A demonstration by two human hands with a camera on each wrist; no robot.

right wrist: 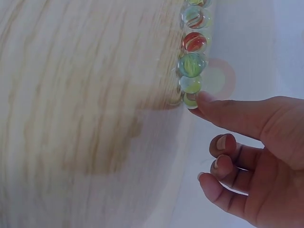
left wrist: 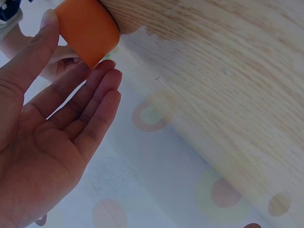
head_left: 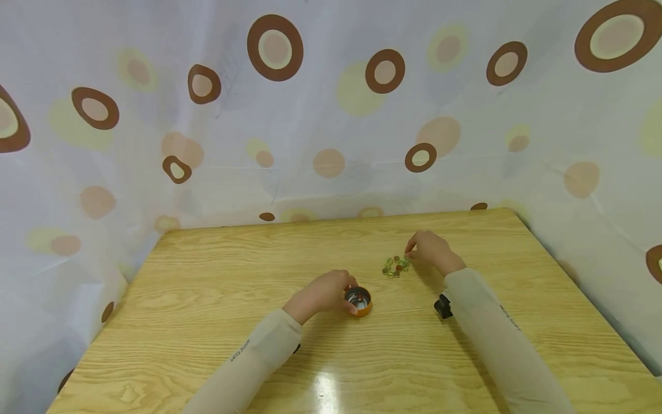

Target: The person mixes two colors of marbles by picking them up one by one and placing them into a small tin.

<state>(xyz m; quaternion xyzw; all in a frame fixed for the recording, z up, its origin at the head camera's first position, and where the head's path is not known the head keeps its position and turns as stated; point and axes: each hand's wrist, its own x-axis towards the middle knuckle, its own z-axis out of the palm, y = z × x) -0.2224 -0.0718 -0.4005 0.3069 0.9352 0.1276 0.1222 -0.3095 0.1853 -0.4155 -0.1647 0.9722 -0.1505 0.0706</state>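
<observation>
Marbles (head_left: 399, 268), glassy with green and red swirls, lie clustered on the worktop (head_left: 217, 270), just left of the right hand (head_left: 433, 251) and beyond the orange cup (head_left: 365, 311), which stands upright at the left hand (head_left: 327, 291). The left hand grasps the cup between thumb and fingers on opposite sides, its other fingers loosely extended. The right hand pinches the end marble (right wrist: 190, 100), its remaining fingers curled; the forefinger is mostly hidden behind the thumb. The cup's contents are hard to make out. The top edge cuts off the cup in the left wrist view and the marbles in the right.
</observation>
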